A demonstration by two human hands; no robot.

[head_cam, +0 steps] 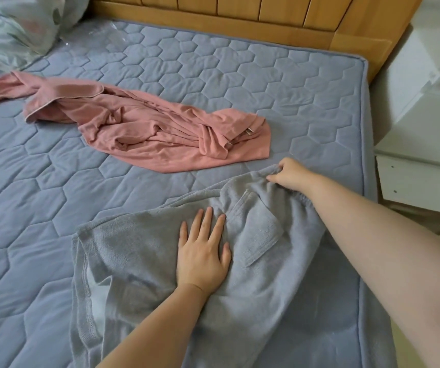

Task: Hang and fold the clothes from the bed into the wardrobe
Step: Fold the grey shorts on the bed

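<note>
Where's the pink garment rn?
Head view, centre-left: the pink garment lies crumpled on the blue quilted mattress, just beyond the grey garment nearer the camera.

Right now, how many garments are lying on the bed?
2: a pink garment crumpled mid-bed, and a grey garment spread at the near edge. Others may lie out of view.

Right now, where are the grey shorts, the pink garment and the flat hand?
grey shorts [261,229]: head view, back pocket.
pink garment [144,128]: head view, crumpled middle.
left hand [201,253]: head view, back of hand.
</note>
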